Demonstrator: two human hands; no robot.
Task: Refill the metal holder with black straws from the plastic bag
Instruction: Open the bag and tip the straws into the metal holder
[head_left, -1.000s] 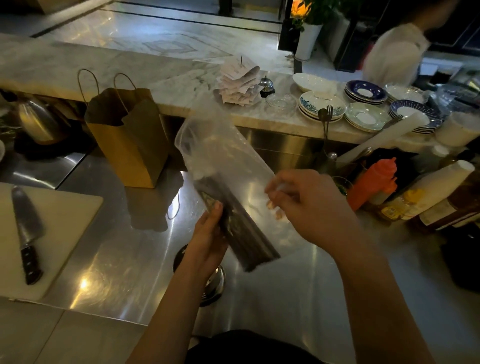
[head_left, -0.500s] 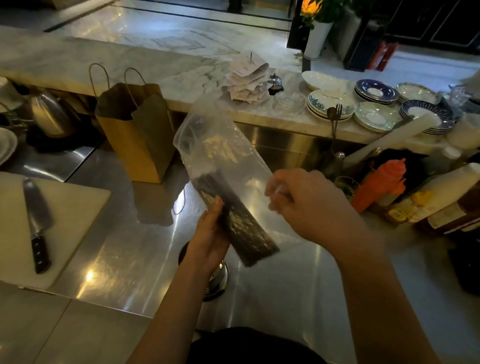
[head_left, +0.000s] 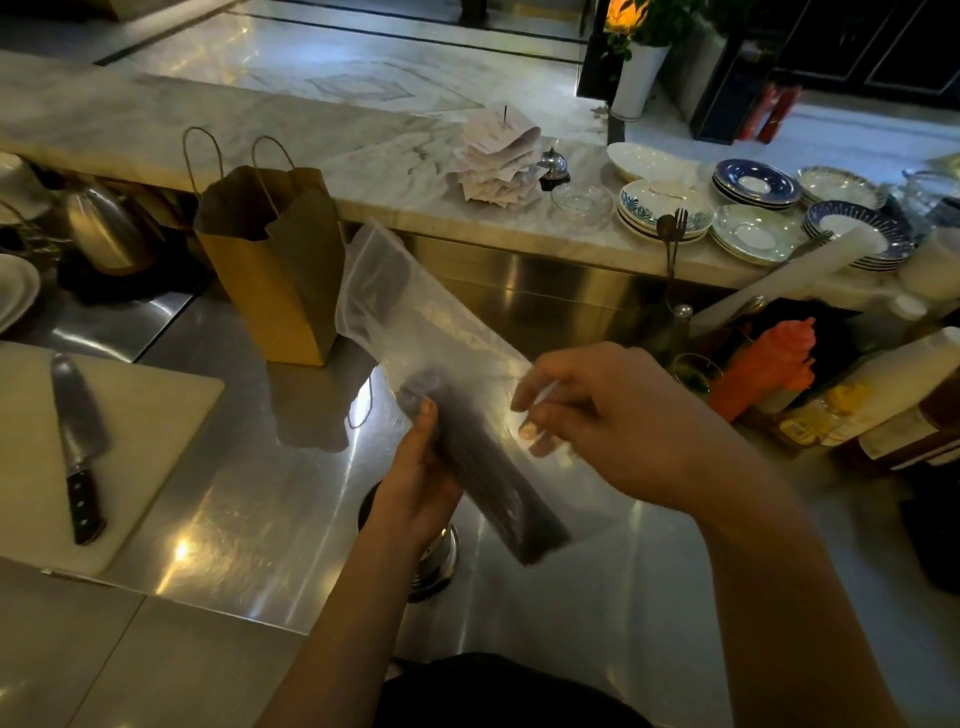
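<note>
A: Colour check. What's in your bag?
B: Your plastic bag (head_left: 415, 317) is clear, slightly milky. The straws (head_left: 498, 499) inside read black.
A: Desk?
B: Near desk (head_left: 249, 499) is bare silver steel. Far desk (head_left: 322, 135) is white marble with grey veins.
A: Anything else?
B: Paper bag (head_left: 275, 270) brown. Cutting board (head_left: 140, 431) cream, knife (head_left: 78, 447) with black handle. Squeeze bottle (head_left: 763, 364) orange. Saucers (head_left: 756, 183) dark blue rim, white centre. One plate (head_left: 660, 205) white with a teal leaf print.
</note>
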